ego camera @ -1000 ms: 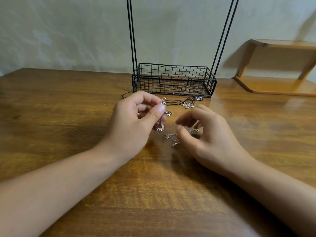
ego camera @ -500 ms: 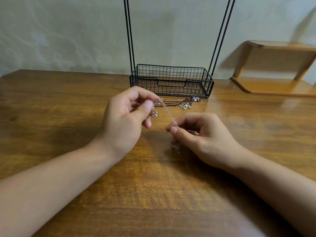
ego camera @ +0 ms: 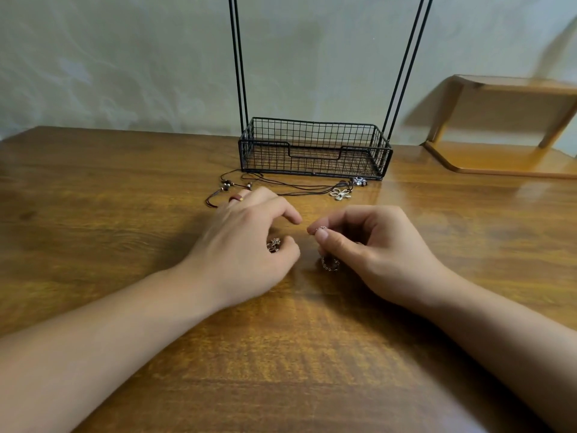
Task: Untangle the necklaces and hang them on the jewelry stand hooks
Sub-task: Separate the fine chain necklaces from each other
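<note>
My right hand point(ego camera: 374, 248) pinches a thin silver chain necklace point(ego camera: 330, 264) between thumb and forefinger, and a small loop of chain droops to the table below the thumb. My left hand point(ego camera: 243, 239) lies low over the table, palm down, with the chain's silver charms point(ego camera: 273, 245) tucked between its thumb and curled fingers. Behind the hands, black cord necklaces point(ego camera: 281, 186) lie tangled on the wood, with a flower pendant point(ego camera: 341, 193) and a darker pendant point(ego camera: 359, 181). The jewelry stand's wire basket base point(ego camera: 315, 145) stands at the wall. Its black uprights point(ego camera: 239, 57) run out of view, so the hooks are hidden.
The wooden table point(ego camera: 125, 198) stretches wide to the left and in front of my arms. A low wooden shelf point(ego camera: 499, 157) sits at the back right against the wall. Small beads point(ego camera: 229, 184) on the cords lie just beyond my left hand.
Both hands have dropped toward the table. The left hand turned palm down with the charms under it, and the chain stretched between the hands has gone slack.
</note>
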